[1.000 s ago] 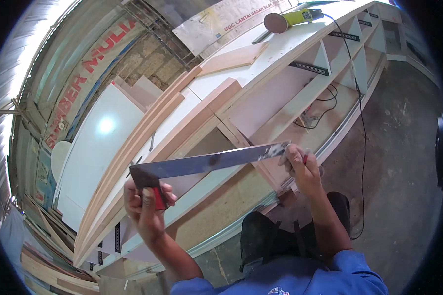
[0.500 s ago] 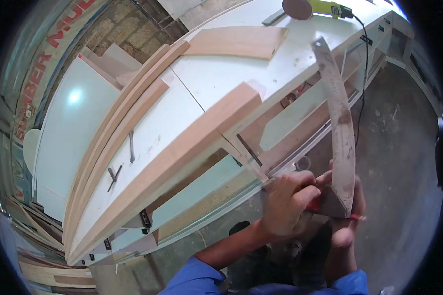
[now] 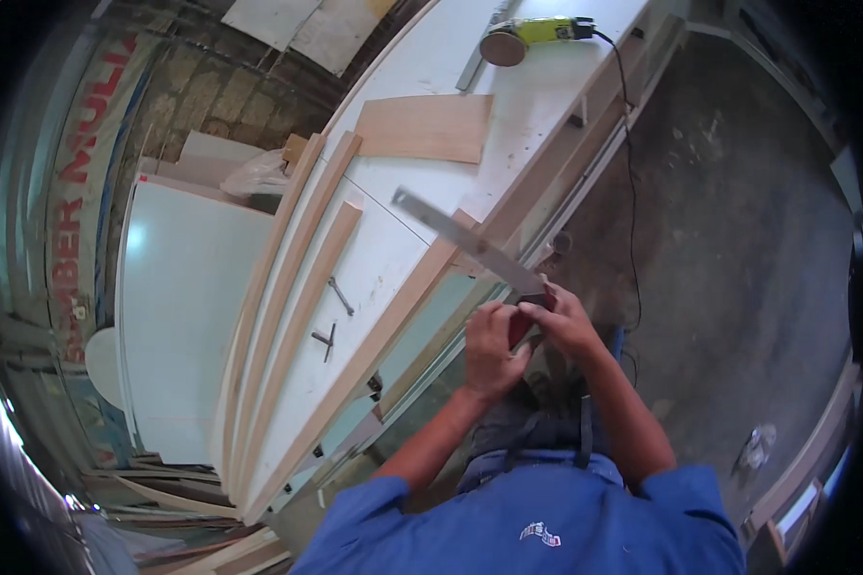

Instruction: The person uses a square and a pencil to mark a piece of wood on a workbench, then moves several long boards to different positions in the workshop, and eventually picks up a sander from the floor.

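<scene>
1. Currently, in the head view, both of your hands are closed around the one tool, a metal try square (image 3: 465, 236) with a red handle (image 3: 520, 329).
2. Your left hand (image 3: 492, 353) has its fingers curled on the near side of the handle, with your thumb close beside the red part.
3. Your right hand (image 3: 568, 324) grips the handle from the other side, up by the root of the blade; some of its fingers are hidden.
4. You hold the square in front of your waist, its blade slanting away to the upper left over the end of the thick wooden strip (image 3: 384, 333) along the table's near edge. You cannot tell from this angle whether blade and wood touch.
5. Your left forearm (image 3: 431, 436) slants up to the right, your right forearm (image 3: 633, 412) up to the left, so your hands meet, nearly touching.
6. Beyond them, the white table (image 3: 547, 105) carries three curved strips (image 3: 332, 251), a flat wooden board (image 3: 427, 129) and a yellow-green disc sander (image 3: 547, 31), all well apart from your fingers.
</scene>
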{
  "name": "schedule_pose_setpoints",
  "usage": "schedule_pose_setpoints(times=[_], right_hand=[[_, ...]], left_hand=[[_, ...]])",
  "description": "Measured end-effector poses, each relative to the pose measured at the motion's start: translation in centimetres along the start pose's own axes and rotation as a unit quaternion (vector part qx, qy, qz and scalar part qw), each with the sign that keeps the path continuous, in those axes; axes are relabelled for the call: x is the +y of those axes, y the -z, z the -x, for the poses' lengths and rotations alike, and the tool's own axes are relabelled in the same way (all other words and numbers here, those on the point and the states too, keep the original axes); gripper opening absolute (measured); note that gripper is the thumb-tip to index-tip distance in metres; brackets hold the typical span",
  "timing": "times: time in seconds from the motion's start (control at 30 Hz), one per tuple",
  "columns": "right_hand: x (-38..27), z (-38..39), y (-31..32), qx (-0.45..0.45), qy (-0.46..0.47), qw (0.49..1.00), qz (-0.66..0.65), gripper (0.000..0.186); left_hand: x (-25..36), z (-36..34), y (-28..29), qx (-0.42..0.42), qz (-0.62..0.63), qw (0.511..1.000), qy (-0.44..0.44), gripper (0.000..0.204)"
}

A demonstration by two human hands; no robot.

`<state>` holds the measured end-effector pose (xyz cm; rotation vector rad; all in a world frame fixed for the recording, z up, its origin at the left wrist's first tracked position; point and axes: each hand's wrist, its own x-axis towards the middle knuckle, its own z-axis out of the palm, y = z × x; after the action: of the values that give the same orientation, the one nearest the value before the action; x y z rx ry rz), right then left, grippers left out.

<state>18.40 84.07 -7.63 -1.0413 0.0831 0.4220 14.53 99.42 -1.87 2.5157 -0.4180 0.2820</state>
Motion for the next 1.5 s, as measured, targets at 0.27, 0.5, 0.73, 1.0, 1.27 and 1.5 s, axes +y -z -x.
schedule_pose_setpoints(times=[0.27,0.5,0.73,1.0,1.27,1.5], right_hand=[[4.2,-2.8,-6.7,-0.007,-0.092,0.993,0.071,0.032],[5.6,-5.0,-10.7,-0.002,-0.165,0.982,0.092,0.032],[7.5,-7.6,-11.0,0.034,-0.124,0.989,0.071,0.035],[7.8,-9.2,-13.1,0.117,-0.115,0.984,0.067,0.028],[7.9,-8.9,-13.6,0.15,-0.096,0.984,0.023,0.024],[8.5,-9.3,-13.1,0.143,-0.102,0.984,0.011,0.023]], left_hand=[[-7.5,1.7,10.1,-0.083,-0.106,0.985,0.109,0.114],[-14.3,0.8,9.0,-0.18,-0.122,0.973,0.073,0.141],[-16.8,-0.4,7.3,-0.176,-0.085,0.98,0.028,0.138],[-18.6,-0.5,5.7,-0.132,-0.072,0.988,0.039,0.096],[-18.9,-0.2,5.4,-0.11,-0.101,0.989,0.016,0.086],[-19.1,-0.3,5.1,-0.114,-0.11,0.987,0.019,0.085]])
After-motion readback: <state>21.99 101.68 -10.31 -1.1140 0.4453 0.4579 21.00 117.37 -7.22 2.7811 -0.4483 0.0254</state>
